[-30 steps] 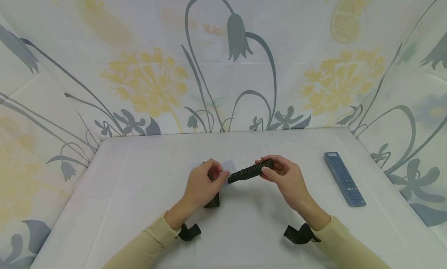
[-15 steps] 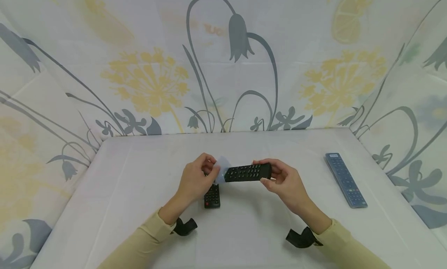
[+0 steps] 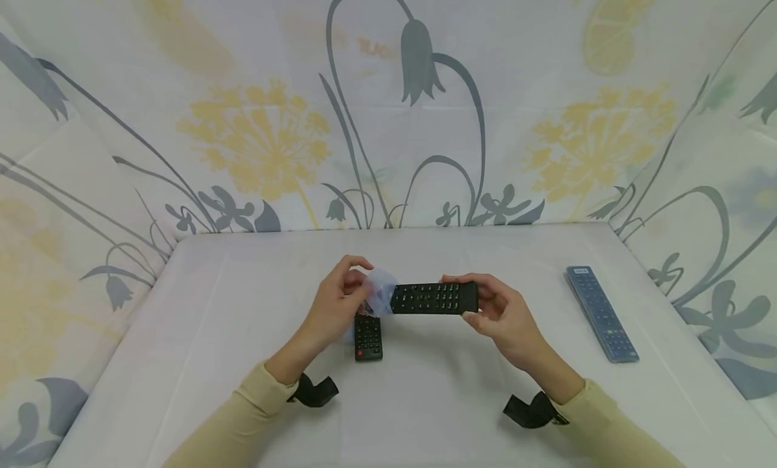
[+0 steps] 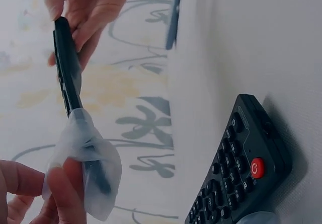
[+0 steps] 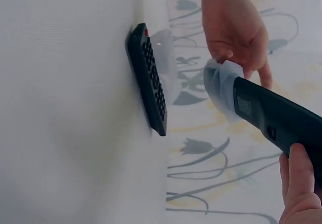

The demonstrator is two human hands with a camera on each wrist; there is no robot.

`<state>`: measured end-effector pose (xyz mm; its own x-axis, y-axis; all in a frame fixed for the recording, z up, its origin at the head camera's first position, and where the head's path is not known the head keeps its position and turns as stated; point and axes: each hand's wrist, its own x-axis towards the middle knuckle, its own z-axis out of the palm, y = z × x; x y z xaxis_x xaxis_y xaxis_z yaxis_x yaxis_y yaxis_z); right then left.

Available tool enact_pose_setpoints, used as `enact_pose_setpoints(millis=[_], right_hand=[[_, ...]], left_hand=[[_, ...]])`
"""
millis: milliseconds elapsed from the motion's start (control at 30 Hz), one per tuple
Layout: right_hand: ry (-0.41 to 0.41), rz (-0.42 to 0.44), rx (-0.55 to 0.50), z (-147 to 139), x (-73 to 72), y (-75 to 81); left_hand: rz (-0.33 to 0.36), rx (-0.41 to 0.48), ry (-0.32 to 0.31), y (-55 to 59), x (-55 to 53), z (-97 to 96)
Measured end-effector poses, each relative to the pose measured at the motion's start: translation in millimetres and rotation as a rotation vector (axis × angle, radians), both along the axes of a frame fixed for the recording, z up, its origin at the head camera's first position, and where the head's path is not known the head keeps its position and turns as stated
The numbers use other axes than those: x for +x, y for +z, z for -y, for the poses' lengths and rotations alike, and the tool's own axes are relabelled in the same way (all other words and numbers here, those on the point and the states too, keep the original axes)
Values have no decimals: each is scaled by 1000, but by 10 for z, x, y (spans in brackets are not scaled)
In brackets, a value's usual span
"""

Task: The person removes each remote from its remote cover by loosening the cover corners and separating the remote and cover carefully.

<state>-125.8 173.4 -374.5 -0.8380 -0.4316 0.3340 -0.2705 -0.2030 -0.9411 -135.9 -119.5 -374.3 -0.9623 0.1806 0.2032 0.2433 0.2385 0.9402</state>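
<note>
My right hand (image 3: pixel 510 319) grips a black remote control (image 3: pixel 434 299) by its right end, above the table with its buttons facing up toward the head camera. The other end of that remote sits inside a crumpled translucent plastic sleeve (image 3: pixel 380 293). My left hand (image 3: pixel 328 309) pinches the sleeve between thumb and fingers; in the left wrist view the remote's dark tip shows through the plastic. Below the left hand, a second black remote (image 3: pixel 368 338) with a red power button lies on the table. Part of its far end is hidden in the head view.
A third remote (image 3: pixel 601 313), bluish and apparently plastic-covered, lies at the right of the white table (image 3: pixel 243 279). Beside the second remote is another translucent plastic piece (image 5: pixel 162 58). Flower-patterned cloth (image 3: pixel 425 151) rises behind and at both sides.
The held remote has turned level, its button face now toward the head camera. My left hand has shifted left and up, and the plastic sleeve now wraps the remote's left end.
</note>
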Motion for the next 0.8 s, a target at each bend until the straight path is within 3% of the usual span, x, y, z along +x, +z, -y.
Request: enact_pose_setpoints(millis=[233,467,667,800], right_hand=[[-13,82,16,-24,-7,-14],[-10,180,26,-34,-3,-36],[6,180,75,-23,6,-73],[-35,185,151,-23,8,-89]], left_hand=[[32,-3,6,28,20,-4],[-40,-87,33,-10,16,-5],[-76,-118,58,-23,23,-33],[-69,-98,51,5,46,-44]])
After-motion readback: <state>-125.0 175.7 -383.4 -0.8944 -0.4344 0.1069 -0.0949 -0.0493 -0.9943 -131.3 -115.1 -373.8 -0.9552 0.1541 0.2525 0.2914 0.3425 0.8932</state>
